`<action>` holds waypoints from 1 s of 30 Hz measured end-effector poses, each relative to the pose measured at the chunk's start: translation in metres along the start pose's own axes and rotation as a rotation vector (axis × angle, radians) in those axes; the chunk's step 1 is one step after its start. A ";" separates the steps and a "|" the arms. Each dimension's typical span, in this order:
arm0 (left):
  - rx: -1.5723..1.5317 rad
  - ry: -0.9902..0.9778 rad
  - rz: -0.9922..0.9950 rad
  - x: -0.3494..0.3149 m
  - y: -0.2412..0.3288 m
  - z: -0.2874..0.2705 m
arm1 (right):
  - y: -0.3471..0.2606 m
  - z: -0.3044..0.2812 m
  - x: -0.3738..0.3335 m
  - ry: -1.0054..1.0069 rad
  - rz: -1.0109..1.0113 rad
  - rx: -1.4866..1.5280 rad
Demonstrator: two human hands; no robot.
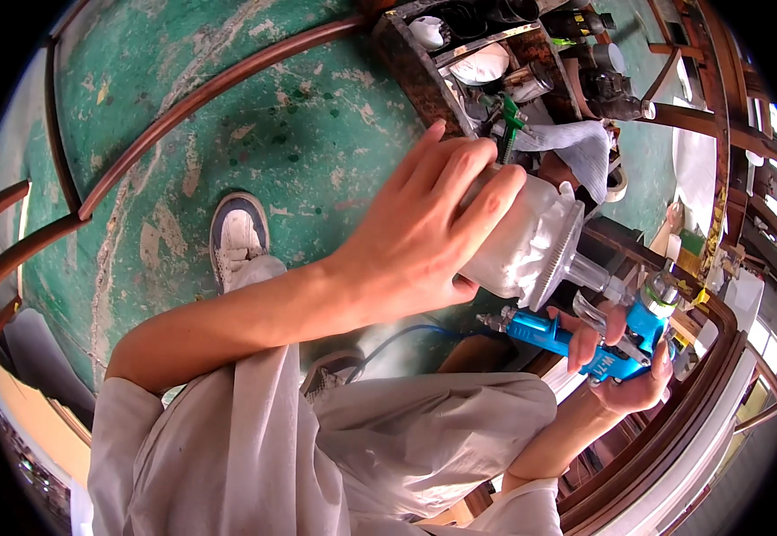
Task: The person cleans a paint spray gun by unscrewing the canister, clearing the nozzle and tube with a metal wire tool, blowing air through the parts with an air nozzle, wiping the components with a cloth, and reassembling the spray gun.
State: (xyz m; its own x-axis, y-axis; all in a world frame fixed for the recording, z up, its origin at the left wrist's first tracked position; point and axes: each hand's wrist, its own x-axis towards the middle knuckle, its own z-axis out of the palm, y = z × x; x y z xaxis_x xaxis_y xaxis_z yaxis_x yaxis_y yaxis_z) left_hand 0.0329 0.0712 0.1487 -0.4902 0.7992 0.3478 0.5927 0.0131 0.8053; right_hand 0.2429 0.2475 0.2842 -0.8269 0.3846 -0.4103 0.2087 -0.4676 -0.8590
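Observation:
My left hand (406,237) is wrapped round a cloudy white plastic cup (518,243) with a ribbed lid rim. The cup lies tilted on its side, and its neck joins a blue spray gun (536,329). Around the gun's body, near the silver trigger, curl the fingers of my right hand (634,389). The gun is held sideways, its silver nozzle end at the right and its hose fitting pointing left. The far side of the cup is partly hidden by my left fingers.
A dark open box (415,67) holds jars, cans and a green-handled tool (511,114). Beside it hang a white knit glove (576,147) and several dark bottles. Brown wooden frame rails (227,85) stand at left and right. A blue hose (397,338) runs above the paint-spotted green floor (317,134).

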 end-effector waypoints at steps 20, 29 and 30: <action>-0.235 0.010 -0.061 -0.012 -0.031 0.002 | 0.008 0.047 0.022 0.142 0.018 0.608; -0.393 -0.115 0.056 -0.012 -0.027 -0.001 | 0.031 0.040 0.071 -0.090 -0.516 -1.350; -0.400 -0.154 0.058 -0.010 -0.025 -0.004 | 0.029 0.044 0.069 -0.107 -0.483 -1.360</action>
State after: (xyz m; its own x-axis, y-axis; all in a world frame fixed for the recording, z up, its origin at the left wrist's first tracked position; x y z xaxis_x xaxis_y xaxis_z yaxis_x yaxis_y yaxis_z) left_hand 0.0205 0.0605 0.1267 -0.3440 0.8727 0.3464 0.3069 -0.2441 0.9199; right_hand 0.1689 0.2255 0.2442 -0.9806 0.1939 -0.0295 0.1779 0.8161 -0.5498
